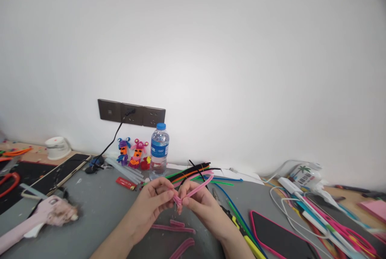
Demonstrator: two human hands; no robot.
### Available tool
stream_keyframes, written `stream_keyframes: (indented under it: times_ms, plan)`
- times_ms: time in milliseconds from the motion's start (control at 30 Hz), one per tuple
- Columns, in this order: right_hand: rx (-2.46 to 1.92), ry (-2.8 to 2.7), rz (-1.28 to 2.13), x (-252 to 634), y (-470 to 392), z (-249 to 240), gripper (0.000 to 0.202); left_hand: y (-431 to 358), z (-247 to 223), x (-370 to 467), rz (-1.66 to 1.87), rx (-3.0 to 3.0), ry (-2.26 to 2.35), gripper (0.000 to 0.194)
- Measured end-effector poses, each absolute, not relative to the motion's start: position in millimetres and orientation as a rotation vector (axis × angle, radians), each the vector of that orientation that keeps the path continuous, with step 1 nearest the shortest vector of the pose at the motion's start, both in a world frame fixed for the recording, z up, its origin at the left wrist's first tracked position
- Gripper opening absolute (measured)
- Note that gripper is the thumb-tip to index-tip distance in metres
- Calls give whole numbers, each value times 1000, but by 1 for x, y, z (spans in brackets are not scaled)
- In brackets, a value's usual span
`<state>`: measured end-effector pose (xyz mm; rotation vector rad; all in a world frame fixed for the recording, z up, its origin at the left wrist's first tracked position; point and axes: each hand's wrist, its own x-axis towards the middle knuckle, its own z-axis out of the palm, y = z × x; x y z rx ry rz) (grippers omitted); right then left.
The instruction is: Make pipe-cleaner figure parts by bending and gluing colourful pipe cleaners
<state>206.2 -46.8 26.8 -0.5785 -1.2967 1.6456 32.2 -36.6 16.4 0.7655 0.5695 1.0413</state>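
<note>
Pink pipe cleaner (198, 188) between my left hand (151, 202) and right hand (205, 207), both pinching it, tail toward two o'clock; I'd grip close to the bunched part, bending gently; bottle (159, 150) at eleven.

The left hand (147, 206) and right hand (205, 206) pinch pink pipe cleaner (197, 188) in front of the bottle (159, 150); two dolls (137, 155) stand left of it, a phone (279, 233) lies right.
</note>
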Motion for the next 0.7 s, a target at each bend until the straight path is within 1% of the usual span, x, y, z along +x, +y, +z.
stream_keyframes:
  times_ms: [300, 467, 700]
  plan:
    - [-476, -1198, 1848, 201, -47, 19, 28, -40, 20, 38, 996, 770, 374, 17]
    - [-455, -1191, 1851, 201, -48, 19, 27, -40, 17, 39, 1022, 802, 325, 14]
    - [-421, -1180, 1861, 200, -47, 18, 32, -42, 24, 40, 1038, 816, 344, 18]
